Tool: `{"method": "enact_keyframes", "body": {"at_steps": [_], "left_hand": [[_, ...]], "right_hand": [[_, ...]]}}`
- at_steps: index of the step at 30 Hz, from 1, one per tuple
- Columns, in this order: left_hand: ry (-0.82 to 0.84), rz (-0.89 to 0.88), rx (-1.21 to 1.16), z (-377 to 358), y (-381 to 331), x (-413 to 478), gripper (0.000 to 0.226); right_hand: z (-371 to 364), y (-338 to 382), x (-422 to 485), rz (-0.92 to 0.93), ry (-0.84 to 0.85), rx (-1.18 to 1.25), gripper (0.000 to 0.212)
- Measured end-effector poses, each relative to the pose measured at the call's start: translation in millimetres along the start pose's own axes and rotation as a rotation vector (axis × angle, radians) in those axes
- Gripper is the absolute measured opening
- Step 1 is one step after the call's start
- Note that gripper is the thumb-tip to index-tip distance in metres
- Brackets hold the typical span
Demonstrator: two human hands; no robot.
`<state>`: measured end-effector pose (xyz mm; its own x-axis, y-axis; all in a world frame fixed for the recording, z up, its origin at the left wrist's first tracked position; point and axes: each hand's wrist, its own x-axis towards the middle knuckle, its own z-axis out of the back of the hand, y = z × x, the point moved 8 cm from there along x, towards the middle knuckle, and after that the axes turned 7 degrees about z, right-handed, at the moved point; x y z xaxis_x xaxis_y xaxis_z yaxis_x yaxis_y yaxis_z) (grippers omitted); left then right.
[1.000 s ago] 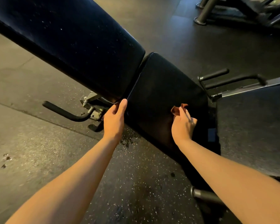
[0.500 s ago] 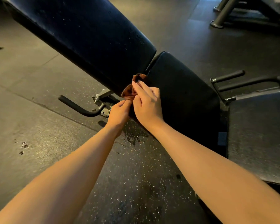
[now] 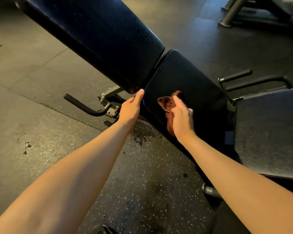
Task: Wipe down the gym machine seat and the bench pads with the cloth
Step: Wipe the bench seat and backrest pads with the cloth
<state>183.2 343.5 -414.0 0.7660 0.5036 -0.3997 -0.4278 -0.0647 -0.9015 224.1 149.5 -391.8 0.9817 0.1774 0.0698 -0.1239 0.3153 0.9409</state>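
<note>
Your right hand point(image 3: 182, 119) clutches the limp rust-brown cloth point(image 3: 167, 103) wadded; your flat left hand point(image 3: 130, 107) braces the black vinyl seat point(image 3: 193, 81) at nine o'clock.

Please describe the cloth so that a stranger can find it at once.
Find the long black bench crossing the picture. On its shorter pad, the right hand holds the cloth. It is the only reddish-brown thing among black pads.

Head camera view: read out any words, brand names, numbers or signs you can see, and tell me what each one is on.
None can be read.
The small blue tag beside the seat pad: too dark and blurred to show any lettering.
The back pad and the cloth: no visible print.
</note>
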Motion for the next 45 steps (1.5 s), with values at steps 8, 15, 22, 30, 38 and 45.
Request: {"method": "enact_keyframes", "body": {"at_steps": [8,15,22,30,38,45], "left_hand": [[0.081,0.061,-0.009,3,-1,5,0.054],[0.08,0.061,-0.069,3,6,-3,0.103],[0.106,0.067,-0.086,-3,8,-10,0.081],[0.205,0.009,-0.188,1,4,-15,0.041],[0.209,-0.013,-0.144,-12,16,-16,0.05],[-0.102,-0.007,-0.183,-35,25,-36,0.097]], "right_hand": [[-64,65,5,0.447,0.55,-0.504,0.087],[-24,-6,-33,0.483,0.178,-0.669,0.079],[35,-55,-66,0.259,0.153,-0.677,0.077],[-71,93,-11,0.637,0.277,-0.558,0.093],[-56,47,-12,0.539,0.147,-0.674,0.086],[6,-33,-48,0.364,0.102,-0.747,0.085]]}}
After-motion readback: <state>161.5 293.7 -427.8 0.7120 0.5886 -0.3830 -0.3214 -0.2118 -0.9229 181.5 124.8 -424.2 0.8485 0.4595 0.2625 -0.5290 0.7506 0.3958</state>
